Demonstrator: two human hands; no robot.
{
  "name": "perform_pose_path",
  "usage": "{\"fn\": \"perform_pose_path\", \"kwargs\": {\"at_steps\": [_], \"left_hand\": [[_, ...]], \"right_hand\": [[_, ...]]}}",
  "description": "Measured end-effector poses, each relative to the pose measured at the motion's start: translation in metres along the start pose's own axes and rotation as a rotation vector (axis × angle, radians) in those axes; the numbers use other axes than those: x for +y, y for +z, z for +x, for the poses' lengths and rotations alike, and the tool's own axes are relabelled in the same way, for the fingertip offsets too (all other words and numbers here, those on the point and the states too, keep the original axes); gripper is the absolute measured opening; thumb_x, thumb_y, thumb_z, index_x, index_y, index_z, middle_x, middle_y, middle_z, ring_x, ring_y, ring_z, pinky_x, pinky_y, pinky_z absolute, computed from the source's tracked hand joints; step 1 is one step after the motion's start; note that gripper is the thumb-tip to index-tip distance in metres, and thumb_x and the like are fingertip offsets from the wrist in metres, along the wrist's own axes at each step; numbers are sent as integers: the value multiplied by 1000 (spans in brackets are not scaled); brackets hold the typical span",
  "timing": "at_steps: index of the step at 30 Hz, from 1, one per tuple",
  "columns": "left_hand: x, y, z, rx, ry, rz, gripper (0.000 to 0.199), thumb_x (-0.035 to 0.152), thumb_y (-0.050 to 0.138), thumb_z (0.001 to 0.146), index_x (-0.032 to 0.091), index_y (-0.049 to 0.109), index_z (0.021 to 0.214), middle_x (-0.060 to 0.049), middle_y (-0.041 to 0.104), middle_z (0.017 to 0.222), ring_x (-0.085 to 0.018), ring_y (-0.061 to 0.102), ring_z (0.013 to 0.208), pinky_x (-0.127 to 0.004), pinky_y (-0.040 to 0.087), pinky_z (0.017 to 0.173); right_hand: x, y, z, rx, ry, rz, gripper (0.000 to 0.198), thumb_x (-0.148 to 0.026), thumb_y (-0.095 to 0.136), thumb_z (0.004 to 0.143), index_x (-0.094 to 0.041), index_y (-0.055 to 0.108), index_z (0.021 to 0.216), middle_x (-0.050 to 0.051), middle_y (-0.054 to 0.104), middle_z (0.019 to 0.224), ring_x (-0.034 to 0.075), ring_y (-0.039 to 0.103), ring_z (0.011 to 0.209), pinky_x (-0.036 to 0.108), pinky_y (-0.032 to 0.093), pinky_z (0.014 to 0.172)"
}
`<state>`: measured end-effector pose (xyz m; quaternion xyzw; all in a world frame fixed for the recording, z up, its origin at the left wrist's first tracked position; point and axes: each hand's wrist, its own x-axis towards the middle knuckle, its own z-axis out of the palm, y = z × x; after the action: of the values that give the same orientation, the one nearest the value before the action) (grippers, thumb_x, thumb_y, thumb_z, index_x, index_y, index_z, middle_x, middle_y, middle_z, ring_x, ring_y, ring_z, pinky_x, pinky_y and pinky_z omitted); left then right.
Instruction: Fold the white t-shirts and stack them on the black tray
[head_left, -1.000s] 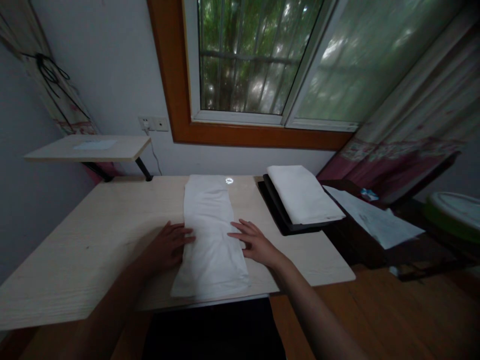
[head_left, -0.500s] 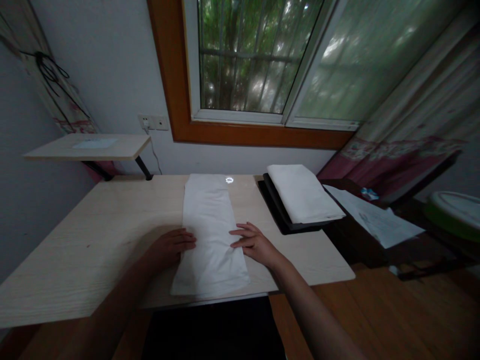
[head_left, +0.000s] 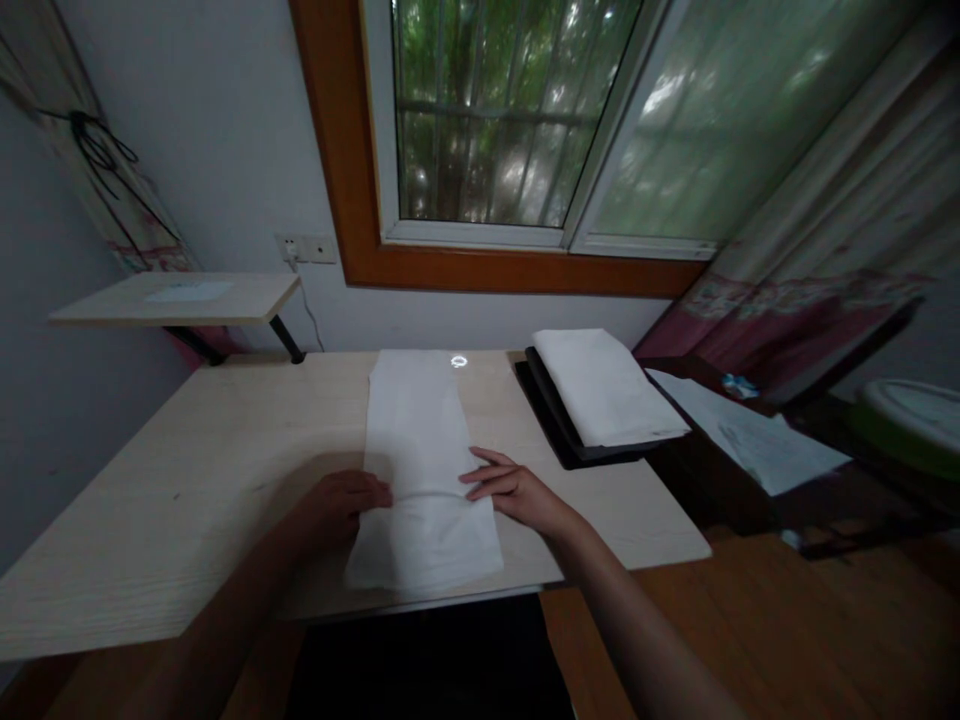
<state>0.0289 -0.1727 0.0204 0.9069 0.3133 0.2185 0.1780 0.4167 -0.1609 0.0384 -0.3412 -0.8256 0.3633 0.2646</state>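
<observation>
A long folded white cloth [head_left: 420, 430] lies lengthwise on the pale wooden table [head_left: 247, 430], its near end close to the front edge. My left hand [head_left: 349, 500] is closed on the cloth's left side, fingertips on top and the thumb hidden. On the opposite side my right hand [head_left: 517, 490] pinches the edge, with its index finger stretched out above the others. A raised crease runs across the cloth from one hand to the other.
Folded black cloths [head_left: 559, 425] with a folded white one [head_left: 607, 385] on top lie at the table's right. A small raised shelf [head_left: 172, 300] stands at the back left. Beyond the right edge is a dark surface with a pale sheet [head_left: 742, 430].
A crosswise crease has risen in the cloth between my hands. The fingers of my left hand have drawn closer together; both hands stay almost in the same place.
</observation>
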Motion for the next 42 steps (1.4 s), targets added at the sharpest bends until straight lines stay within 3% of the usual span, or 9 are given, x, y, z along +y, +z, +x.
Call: {"fn": "perform_pose_path", "kwargs": {"at_steps": [5,9,14,17,23,30,37,39,42], "left_hand": [[27,-14,-2,-68,-93,-121,27,22,57,90,30,78,106,-2,79,95,-19,75,86,-32,58,81],[42,-30,-4,-65,-237,-385,25,38,60,90,22,76,81,-3,74,73,-20,71,68,-29,55,66],[19,-28,12,357,-601,-523,37,49,68,81,20,73,103,-9,76,100,-31,71,98,-43,58,86],[2,-18,30,433,-754,-709,53,54,53,92,20,56,133,-11,74,112,-27,73,98,-42,60,83],[-12,-4,36,356,-885,-691,78,45,56,94,22,15,157,-16,70,118,-24,74,98,-37,59,80],[4,-14,26,160,-791,-706,102,41,73,76,17,16,158,-15,70,118,-31,69,104,-43,55,89],[33,-35,3,-278,-702,-836,81,50,75,80,31,43,152,-5,71,112,-30,67,105,-40,54,86],[31,-36,2,-257,-731,-859,78,52,73,82,30,45,150,-6,70,113,-30,66,107,-40,54,85],[18,-34,9,-48,-806,-877,80,53,72,82,27,40,151,-10,67,121,-29,65,111,-39,56,85]], "right_hand": [[-15,-7,-3,-91,-70,233,42,-66,62,90,-30,82,98,7,80,98,26,56,136,52,27,123],[-27,-8,0,-82,126,498,40,-64,76,80,-24,80,85,6,79,93,27,72,106,49,48,105],[-26,5,37,504,333,728,40,-61,74,80,-20,68,80,0,68,72,17,65,69,29,53,68],[-13,16,60,632,441,762,43,-63,69,81,-23,64,97,0,68,81,17,64,72,27,50,63],[16,25,57,441,478,601,69,-54,77,71,-24,51,128,-6,60,77,14,59,68,26,47,64],[12,7,34,-21,479,497,61,-40,82,72,-22,59,125,-8,50,71,8,49,58,21,42,54],[-11,-7,10,-660,505,598,49,-44,88,70,-20,73,110,-2,60,82,9,61,66,22,56,62],[-13,-9,10,-664,531,623,57,-47,87,72,-21,70,119,-3,61,82,8,62,64,21,55,61],[-8,-11,16,-425,537,617,64,-53,82,77,-23,63,130,-3,60,82,10,63,64,21,53,59]]}}
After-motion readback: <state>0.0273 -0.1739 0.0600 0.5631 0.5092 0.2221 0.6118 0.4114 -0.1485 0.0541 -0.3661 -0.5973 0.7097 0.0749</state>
